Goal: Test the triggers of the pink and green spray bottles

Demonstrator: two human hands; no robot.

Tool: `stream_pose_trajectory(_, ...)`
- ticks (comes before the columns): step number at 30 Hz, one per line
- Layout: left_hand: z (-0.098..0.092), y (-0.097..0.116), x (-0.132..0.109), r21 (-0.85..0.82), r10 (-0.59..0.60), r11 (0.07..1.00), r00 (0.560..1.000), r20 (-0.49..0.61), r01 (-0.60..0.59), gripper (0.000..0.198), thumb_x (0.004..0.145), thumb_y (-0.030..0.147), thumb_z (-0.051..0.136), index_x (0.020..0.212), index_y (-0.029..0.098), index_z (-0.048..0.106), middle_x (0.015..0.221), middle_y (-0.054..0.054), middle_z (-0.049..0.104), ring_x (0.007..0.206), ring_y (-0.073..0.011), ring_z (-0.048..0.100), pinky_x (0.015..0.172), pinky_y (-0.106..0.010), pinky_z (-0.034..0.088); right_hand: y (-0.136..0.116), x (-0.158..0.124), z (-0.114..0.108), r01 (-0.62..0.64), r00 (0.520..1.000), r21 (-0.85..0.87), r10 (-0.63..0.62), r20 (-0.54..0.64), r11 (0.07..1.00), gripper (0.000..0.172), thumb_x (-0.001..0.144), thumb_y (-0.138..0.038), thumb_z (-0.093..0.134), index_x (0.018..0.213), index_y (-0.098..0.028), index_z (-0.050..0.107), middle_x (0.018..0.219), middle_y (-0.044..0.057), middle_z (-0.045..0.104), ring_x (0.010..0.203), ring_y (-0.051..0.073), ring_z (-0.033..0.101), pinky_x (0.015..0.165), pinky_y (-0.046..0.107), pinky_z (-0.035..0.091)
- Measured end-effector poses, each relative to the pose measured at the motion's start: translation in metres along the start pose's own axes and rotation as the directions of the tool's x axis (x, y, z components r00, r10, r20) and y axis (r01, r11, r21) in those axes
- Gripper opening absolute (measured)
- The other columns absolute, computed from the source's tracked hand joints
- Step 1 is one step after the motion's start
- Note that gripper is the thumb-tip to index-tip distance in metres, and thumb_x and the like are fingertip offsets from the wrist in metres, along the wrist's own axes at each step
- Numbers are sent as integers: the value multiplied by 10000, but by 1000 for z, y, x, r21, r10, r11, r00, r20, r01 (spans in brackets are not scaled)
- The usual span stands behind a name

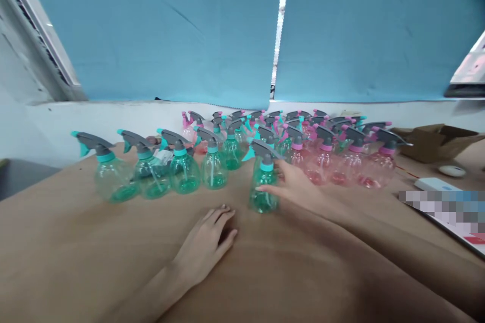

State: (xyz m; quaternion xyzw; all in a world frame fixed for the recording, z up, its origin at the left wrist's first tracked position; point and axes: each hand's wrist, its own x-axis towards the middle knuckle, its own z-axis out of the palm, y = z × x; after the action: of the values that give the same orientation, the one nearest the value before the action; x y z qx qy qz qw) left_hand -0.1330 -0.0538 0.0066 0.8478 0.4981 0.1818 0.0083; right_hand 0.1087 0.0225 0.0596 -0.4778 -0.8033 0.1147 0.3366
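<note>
My right hand [293,186] is wrapped round the belly of a green spray bottle [264,181] with a grey trigger, which stands upright on the brown table [76,242] in front of the others. My left hand [206,245] rests on the table just left of that bottle, fingers curled loosely and holding nothing. A row of green spray bottles [151,171] stands to the left, and several pink spray bottles [341,161] stand to the right behind my right hand.
More green and pink bottles crowd the back of the table below blue curtains [170,25]. A crumpled brown box [435,141], a white computer mouse [452,170] and a flat white thing [435,184] lie at the right.
</note>
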Motion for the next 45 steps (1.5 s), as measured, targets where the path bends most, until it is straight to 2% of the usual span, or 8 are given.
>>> stream_pose_trajectory(5, 1, -2, -3, -7, -14, 1000, 1000, -26, 14, 280, 910, 279, 453, 1172, 197, 506, 1224, -70, 550, 1162, -227, 485, 978, -411, 388, -19, 36, 29, 3, 1000, -148, -6, -20, 989, 720, 708, -592, 584, 1213, -101, 432, 1040, 177, 622, 1015, 319, 568, 753, 416, 478)
stream_pose_trajectory(10, 0, 1, -2, -7, -33, 999, 999, -25, 33, 279, 908, 279, 452, 1167, 195, 510, 1225, -78, 549, 1152, -235, 494, 967, -422, 399, -24, 56, 39, -5, 1000, -205, -2, -30, 979, 649, 721, -568, 588, 1135, -82, 473, 978, 195, 624, 1074, 359, 507, 771, 439, 456)
stream_pose_trajectory(24, 1, -8, -4, -3, -34, 999, 999, -19, 34, 307, 902, 300, 469, 1200, 236, 498, 1242, -53, 553, 1147, -240, 514, 957, -417, 430, -16, 78, 50, 24, 999, -151, -28, -23, 988, 620, 764, -451, 596, 1217, -92, 371, 1066, 214, 604, 1003, 327, 580, 758, 404, 455)
stream_pose_trajectory(31, 0, -8, -5, 16, -36, 999, 999, 22, 36, 319, 911, 312, 454, 1216, 225, 489, 1264, -59, 534, 1168, -247, 492, 966, -433, 423, -16, 78, 53, 7, 999, -121, -11, -37, 993, 683, 781, -460, 565, 1260, -18, 363, 1048, 245, 613, 984, 355, 589, 756, 425, 467)
stream_pose_trajectory(36, 0, -8, -3, 17, -29, 999, 999, 26, 29, 312, 915, 318, 446, 1215, 238, 481, 1268, -57, 525, 1164, -248, 492, 961, -444, 425, -18, 57, 38, 67, 994, -92, -75, -84, 994, 662, 785, -457, 570, 1276, -55, 377, 1214, 200, 555, 1121, 318, 517, 875, 413, 440)
stream_pose_trajectory(38, 0, -8, -2, 20, -30, 999, 999, 22, 30, 307, 917, 320, 441, 1210, 237, 482, 1264, -58, 525, 1161, -248, 494, 960, -443, 426, -15, 43, 23, 67, 995, -94, -74, -73, 993, 515, 812, -442, 543, 1207, -121, 465, 1154, 143, 607, 1053, 294, 566, 840, 423, 456)
stream_pose_trajectory(41, 0, -8, -1, 28, -30, 999, 999, 18, 29, 307, 919, 319, 437, 1209, 232, 481, 1262, -62, 522, 1158, -249, 495, 957, -440, 428, -1, 25, -2, 54, 995, -71, -59, -78, 996, 285, 826, -394, 541, 1021, -189, 576, 1014, 60, 669, 860, 219, 639, 712, 348, 488)
stream_pose_trajectory(45, 5, -5, 2, 21, -8, 1000, 1000, 10, 8, 305, 919, 312, 435, 1210, 232, 480, 1258, -61, 522, 1158, -250, 493, 955, -444, 426, 24, 18, -27, -30, 994, -120, 18, -106, 992, 268, 822, -380, 542, 997, -185, 600, 799, 37, 701, 695, 196, 653, 649, 327, 479)
